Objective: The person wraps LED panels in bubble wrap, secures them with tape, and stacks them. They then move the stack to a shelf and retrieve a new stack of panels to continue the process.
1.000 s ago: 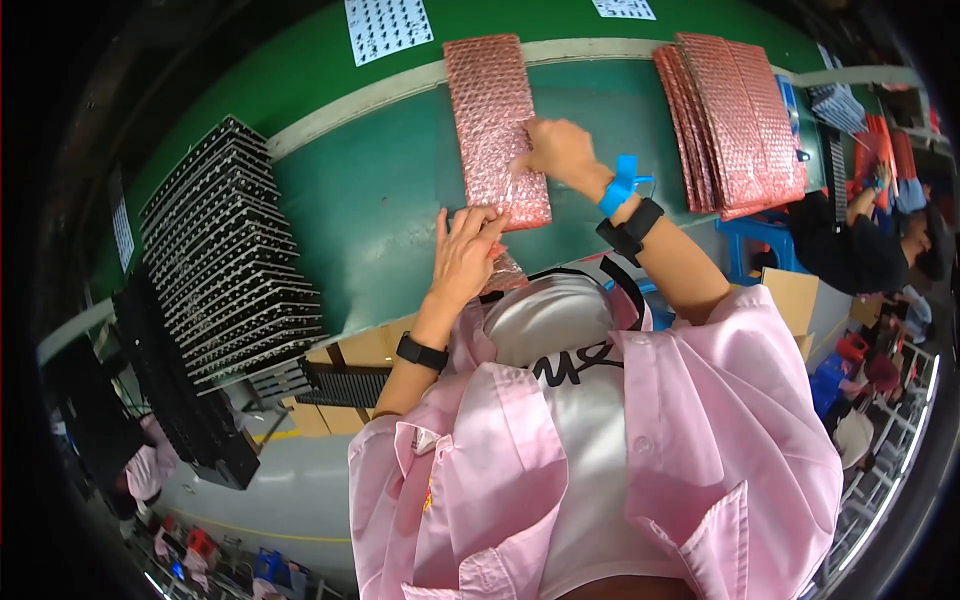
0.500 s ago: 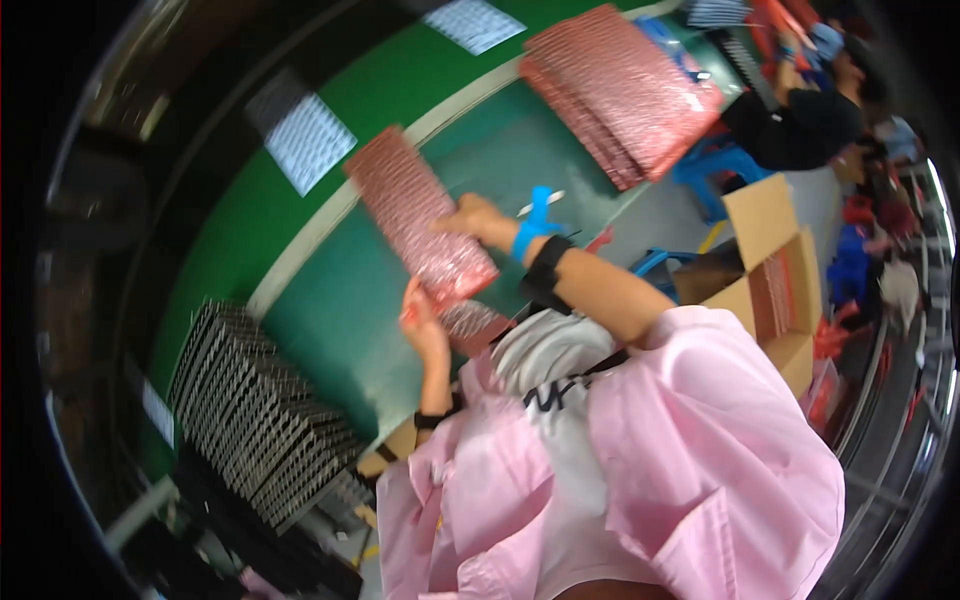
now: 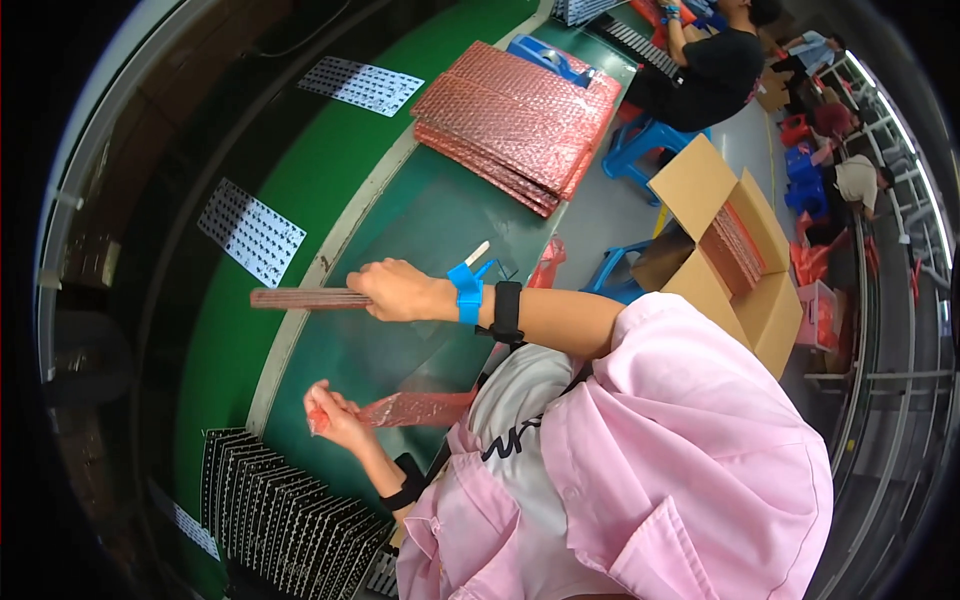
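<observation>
My right hand (image 3: 395, 290) is closed around one end of a thin, flat, reddish bubble-wrap package (image 3: 310, 298), seen edge-on and held over the green table (image 3: 375, 240). A blue band and a black strap circle that wrist. Nearer the front edge, my left hand (image 3: 340, 416) has curled fingers with a small red bit at the tips, too small to name. A strip of pink bubble wrap (image 3: 415, 408) lies just beside this hand, running to the table edge at my body.
Pink bubble-wrap sheets (image 3: 515, 120) are stacked at the far end, a blue tape dispenser (image 3: 548, 58) on top. Black dotted panels (image 3: 290, 510) stand in a row at the near left. To the right are an open carton (image 3: 745, 290), a blue stool (image 3: 640, 145) and a seated co-worker (image 3: 720, 65).
My right hand has moved left and turned the package from flat to edge-on. My left hand has come away from the package, toward the near left. The view has shifted.
</observation>
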The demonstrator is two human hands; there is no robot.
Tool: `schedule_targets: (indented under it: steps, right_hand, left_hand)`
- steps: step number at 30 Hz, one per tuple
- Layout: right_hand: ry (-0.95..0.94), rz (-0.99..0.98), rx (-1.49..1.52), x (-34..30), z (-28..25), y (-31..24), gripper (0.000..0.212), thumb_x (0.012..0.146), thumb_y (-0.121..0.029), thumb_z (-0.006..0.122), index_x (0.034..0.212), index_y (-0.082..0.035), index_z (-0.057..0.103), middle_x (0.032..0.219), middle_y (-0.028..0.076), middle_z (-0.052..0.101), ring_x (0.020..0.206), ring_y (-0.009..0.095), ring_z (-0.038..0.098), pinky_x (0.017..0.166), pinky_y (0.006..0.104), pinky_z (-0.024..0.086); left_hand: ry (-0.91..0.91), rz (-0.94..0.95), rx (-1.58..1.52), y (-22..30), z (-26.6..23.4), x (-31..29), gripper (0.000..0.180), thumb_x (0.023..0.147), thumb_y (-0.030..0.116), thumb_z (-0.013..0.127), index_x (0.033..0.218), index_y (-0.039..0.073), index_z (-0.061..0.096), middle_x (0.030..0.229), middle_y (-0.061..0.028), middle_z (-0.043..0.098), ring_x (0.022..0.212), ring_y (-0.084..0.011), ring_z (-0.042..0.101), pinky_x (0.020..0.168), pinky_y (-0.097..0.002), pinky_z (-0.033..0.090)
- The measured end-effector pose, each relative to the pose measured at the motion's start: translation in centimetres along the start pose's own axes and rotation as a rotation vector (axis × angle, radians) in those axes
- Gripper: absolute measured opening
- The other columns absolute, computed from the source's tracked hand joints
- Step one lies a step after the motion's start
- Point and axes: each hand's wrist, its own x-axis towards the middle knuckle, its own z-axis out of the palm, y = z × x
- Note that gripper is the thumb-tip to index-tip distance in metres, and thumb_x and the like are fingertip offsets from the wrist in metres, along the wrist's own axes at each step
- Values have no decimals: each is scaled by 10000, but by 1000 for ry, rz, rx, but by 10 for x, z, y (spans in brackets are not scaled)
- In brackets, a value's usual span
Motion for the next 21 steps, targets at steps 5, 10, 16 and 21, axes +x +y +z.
schedule_targets:
  steps: [5, 10, 16, 21]
  right_hand:
    - [-47, -143, -181, -15, 19, 19, 223, 623, -150, 563, 793, -38, 471, 757, 158, 536, 667, 332, 548, 546, 418, 449]
    - [73, -239, -408, -20, 29, 14, 462, 627, -280, 639, 950, -55, 398, 912, 151, 518, 746, 316, 546, 592, 402, 448]
    - [-151, -18, -362, -25, 35, 23, 397, 685, -233, 593, 955, -29, 385, 779, 174, 568, 671, 305, 569, 547, 405, 449]
    - [-91, -53, -326, -21, 30, 12, 228, 684, -138, 571, 836, -12, 456, 615, 150, 567, 597, 309, 572, 532, 397, 455]
  left_hand:
    - [-285, 536, 612, 7, 52, 23, 305, 815, 96, 419, 1117, 74, 454, 926, -87, 549, 671, -214, 540, 629, -303, 428]
    - [-280, 464, 1086, -1, 50, 24, 553, 724, 48, 473, 1225, 219, 313, 841, -113, 482, 669, -306, 535, 530, -408, 430]
    - [-366, 436, 1005, -7, 53, 21, 641, 687, -2, 504, 1246, 222, 283, 868, -114, 506, 675, -314, 535, 542, -390, 438]
    - [-351, 466, 797, -18, 41, 26, 537, 776, 11, 431, 1261, 177, 271, 948, -103, 540, 607, -173, 547, 511, -272, 442]
